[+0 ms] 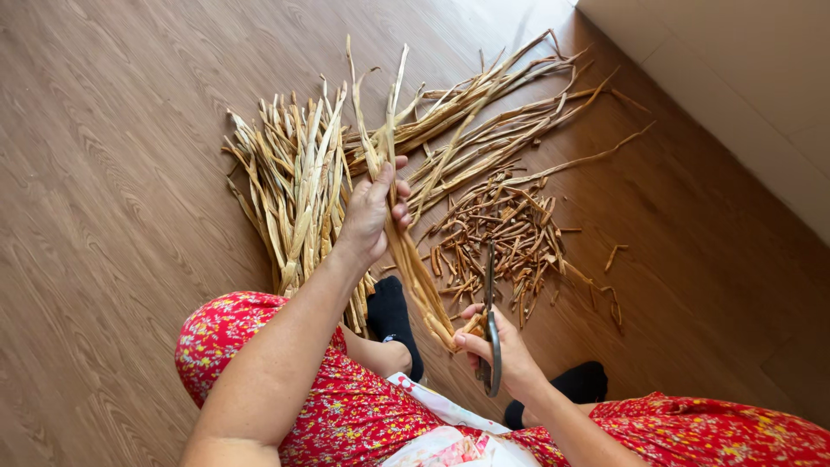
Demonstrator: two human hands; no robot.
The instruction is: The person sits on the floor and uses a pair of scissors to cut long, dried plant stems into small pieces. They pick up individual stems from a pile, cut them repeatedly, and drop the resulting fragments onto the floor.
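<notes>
The left hand closes around a bunch of dried stalks, held just above the wooden floor. The right hand grips scissors at the bunch's lower end, beside a heap of cut pieces.

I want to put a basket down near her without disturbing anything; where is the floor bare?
Bare wood floor lies left of the pale stalk bundle, and right of the cut scraps towards the wall. Crowded: between the left hand and the right hand with scissors.
</notes>
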